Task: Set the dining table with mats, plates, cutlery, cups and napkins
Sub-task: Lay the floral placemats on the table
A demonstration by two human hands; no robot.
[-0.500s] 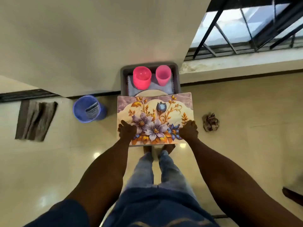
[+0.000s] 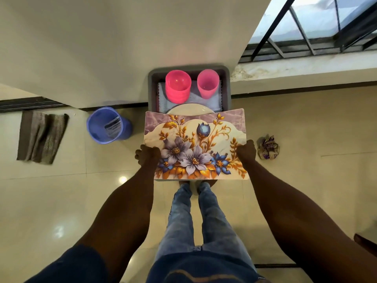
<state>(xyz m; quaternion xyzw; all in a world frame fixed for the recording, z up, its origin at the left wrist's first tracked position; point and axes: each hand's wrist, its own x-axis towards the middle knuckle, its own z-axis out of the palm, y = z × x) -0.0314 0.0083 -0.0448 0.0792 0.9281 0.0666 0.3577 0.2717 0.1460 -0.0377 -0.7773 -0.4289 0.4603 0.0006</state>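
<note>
**Floral mat lifted over a loaded tray, cups standing loose behind it**

Head view: A person stands on a tiled floor point(image 2: 306, 190) and holds a floral place mat point(image 2: 195, 146) by its two short edges, roughly level, above a grey tray point(image 2: 152, 88). The left hand point(image 2: 148, 155) curls its fingers point(image 2: 139, 155) round the mat's left edge; the right hand point(image 2: 246, 152) grips the right edge, its fingers tucked beneath the mat where their spread cannot be told. In the tray, behind the mat's far edge, stand a ribbed pink cup point(image 2: 177, 86) and a smooth pink cup point(image 2: 208, 83) on folded blue-grey napkins point(image 2: 194, 99); a white plate point(image 2: 188, 109) shows only its rim, the rest hidden by the mat. No cutlery is visible.

The risks are likely these: the mat looks thin and flexible, so held only at its ends it may sag or slip from a light grip. Its far edge hangs near the plate and cups, and a forward sweep could tip either cup. A blue bin point(image 2: 108, 125) and a crumpled cloth point(image 2: 268, 148) lie on the floor on either side of the tray, both easy to catch underfoot when turning away.
</note>
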